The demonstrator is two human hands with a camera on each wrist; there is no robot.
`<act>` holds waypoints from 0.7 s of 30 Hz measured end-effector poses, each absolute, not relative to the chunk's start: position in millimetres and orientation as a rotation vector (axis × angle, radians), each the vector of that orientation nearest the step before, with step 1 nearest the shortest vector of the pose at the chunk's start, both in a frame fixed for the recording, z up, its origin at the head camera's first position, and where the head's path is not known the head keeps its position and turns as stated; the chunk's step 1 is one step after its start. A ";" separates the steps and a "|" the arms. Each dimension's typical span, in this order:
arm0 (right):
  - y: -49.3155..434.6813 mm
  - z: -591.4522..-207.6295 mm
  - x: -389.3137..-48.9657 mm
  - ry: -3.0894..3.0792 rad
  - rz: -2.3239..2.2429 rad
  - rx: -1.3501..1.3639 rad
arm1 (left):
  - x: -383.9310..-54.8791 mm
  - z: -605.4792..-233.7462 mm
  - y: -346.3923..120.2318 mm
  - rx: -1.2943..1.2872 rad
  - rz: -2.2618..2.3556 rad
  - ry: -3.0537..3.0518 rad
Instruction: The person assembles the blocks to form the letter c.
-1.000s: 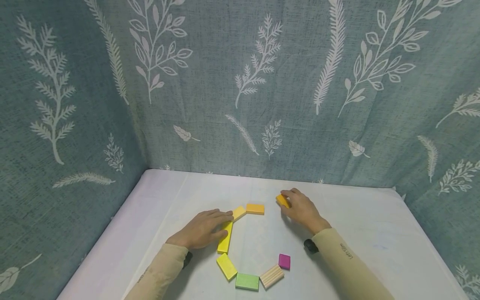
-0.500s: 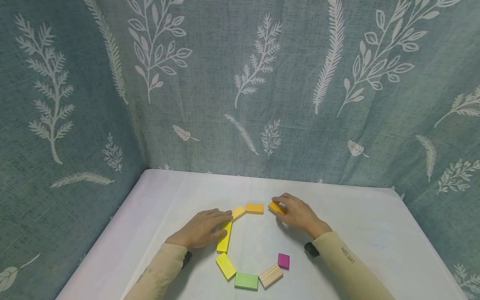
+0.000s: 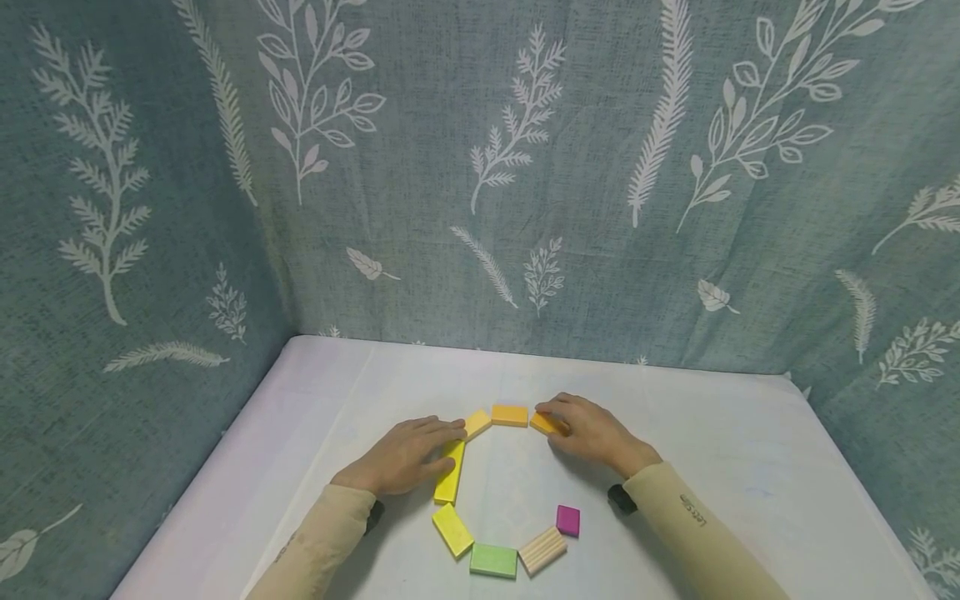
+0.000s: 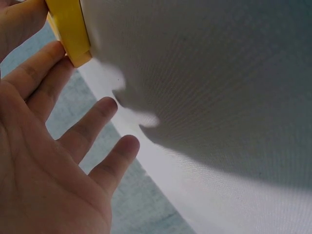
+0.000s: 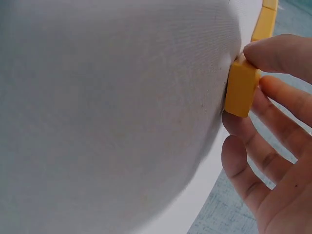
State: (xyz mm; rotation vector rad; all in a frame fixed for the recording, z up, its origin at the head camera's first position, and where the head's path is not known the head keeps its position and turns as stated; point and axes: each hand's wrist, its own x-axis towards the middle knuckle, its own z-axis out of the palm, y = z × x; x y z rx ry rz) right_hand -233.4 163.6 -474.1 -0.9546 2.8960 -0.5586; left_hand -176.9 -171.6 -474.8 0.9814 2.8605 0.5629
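In the head view my left hand (image 3: 405, 457) rests on a long yellow block (image 3: 448, 479), fingers stretched over its far end and thumb on its upper face. The left wrist view shows fingertips at the edge of the yellow block (image 4: 73, 31), the other two fingers spread free. My right hand (image 3: 596, 429) grips an orange block (image 3: 546, 423) between thumb and fingers, just right of another orange block (image 3: 510, 416). The gripped orange block (image 5: 241, 90) also shows in the right wrist view, with the thumb at its upper end. A pale yellow block (image 3: 477, 426) lies by the left fingertips.
The blocks curve in a ring, partly open on the right. Nearer me lie a yellow block (image 3: 453, 531), a green block (image 3: 493, 561), a ridged wooden block (image 3: 543, 551) and a purple block (image 3: 567, 521). A white-covered table (image 3: 712, 450) meets patterned fabric (image 3: 450, 167) behind.
My right hand has moved left and slightly nearer, bringing its orange block beside the other orange block. The left hand stays in place on the long yellow block.
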 end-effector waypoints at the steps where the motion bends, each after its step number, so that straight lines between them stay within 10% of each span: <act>1: 163.4 -474.2 -233.4 2.896 -0.558 -0.959 | -176.9 -474.7 -171.7 0.983 0.562 2.860; 21: 162.3 -475.4 -233.3 2.895 -0.564 -0.990 | -177.0 -475.5 -170.6 0.941 0.563 2.858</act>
